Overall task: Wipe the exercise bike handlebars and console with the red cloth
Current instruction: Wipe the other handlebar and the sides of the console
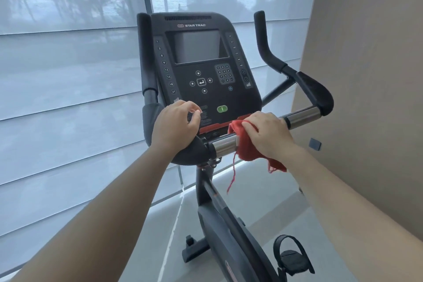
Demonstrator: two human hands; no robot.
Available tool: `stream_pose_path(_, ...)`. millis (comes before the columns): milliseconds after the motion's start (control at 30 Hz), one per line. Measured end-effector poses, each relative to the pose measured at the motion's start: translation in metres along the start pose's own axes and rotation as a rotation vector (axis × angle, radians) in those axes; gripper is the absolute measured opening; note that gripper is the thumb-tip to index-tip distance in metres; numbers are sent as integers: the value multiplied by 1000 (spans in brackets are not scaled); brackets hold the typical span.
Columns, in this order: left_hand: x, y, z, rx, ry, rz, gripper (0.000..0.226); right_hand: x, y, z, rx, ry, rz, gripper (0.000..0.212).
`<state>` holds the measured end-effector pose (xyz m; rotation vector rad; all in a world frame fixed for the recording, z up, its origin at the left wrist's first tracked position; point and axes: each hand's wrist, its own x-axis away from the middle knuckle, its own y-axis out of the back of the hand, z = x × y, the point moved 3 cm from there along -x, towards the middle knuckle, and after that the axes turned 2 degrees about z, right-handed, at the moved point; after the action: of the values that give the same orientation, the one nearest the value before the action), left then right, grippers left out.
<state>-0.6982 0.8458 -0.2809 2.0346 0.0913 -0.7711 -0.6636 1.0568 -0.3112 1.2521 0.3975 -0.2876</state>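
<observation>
The black console (201,68) of the exercise bike faces me, its screen dark and a green button lit low down. Below it runs the handlebar (225,145), with a bare chrome section and black padded grips at both ends. My right hand (267,135) presses the red cloth (246,146) around the bar just right of the chrome section; loose threads hang from the cloth. My left hand (175,126) rests on the left padded grip (190,151), fingers loosely curled and apart, touching the console's lower left edge.
Upright black handle horns rise at left (146,52) and right (263,39) of the console. A beige wall (366,75) stands close on the right. Window blinds fill the left and back. Below are the bike frame (229,224) and a strapped pedal (293,256).
</observation>
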Motion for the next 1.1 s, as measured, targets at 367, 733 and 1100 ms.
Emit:
stream_pose_path(367, 3, -2, -1, -29, -50, 19, 23, 8, -5, 20, -41, 58, 4, 30)
stream_pose_path(733, 0, -3, 1, -33, -41, 31, 22, 15, -14, 36, -39, 75, -76, 28)
stream_pose_path(1100, -3, -7, 1, -62, -59, 38, 22, 16, -13, 25, -35, 30, -85, 28)
